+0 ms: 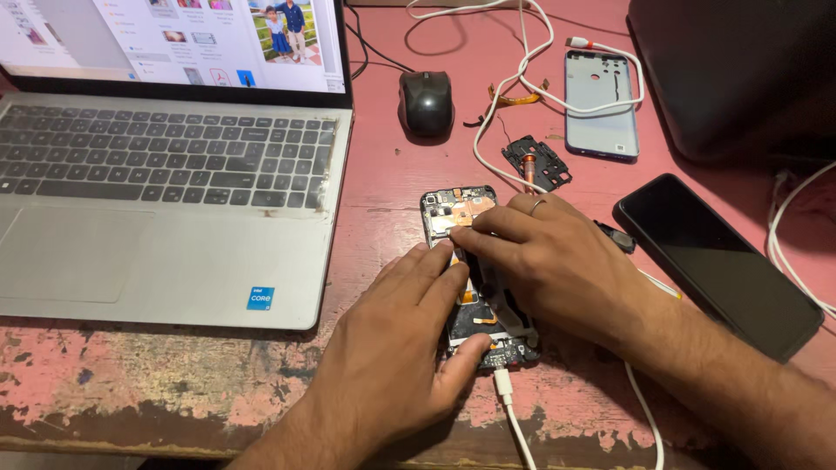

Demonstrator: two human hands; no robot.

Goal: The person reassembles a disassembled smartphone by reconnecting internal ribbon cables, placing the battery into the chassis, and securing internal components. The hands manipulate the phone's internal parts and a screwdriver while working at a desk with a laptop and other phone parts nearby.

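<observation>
Head view: looking down on a worn pink table (409,165) with paint flaking along the near edge.
Opened phone (475,278): back removed, board and orange flex showing, lying flat mid-table just right of the laptop, largely covered by both hands.
Left hand (392,348): laid flat over the lower left of the opened phone, fingers stretched forward and close together, thumb tip at the bottom edge near the charging port; gripping nothing.
Right hand (549,261): reaching in from the right, ring on one finger, fingertips (466,237) pressed down together on the upper middle of the board; whether anything is pinched under them cannot be told.
White cable (514,418): plugged into the bottom of the opened phone, trailing off the near edge.
Laptop (165,191): silver, open, screen lit, at left.
Mouse (426,102): black, beyond the phone.
Back cover (601,104): pale blue, inside up, far right, with a white cord looped around it.
Black frame piece (537,162): small, between back cover and hands.
Second phone (714,261): dark screen, lying at right, apart from the hands.
</observation>
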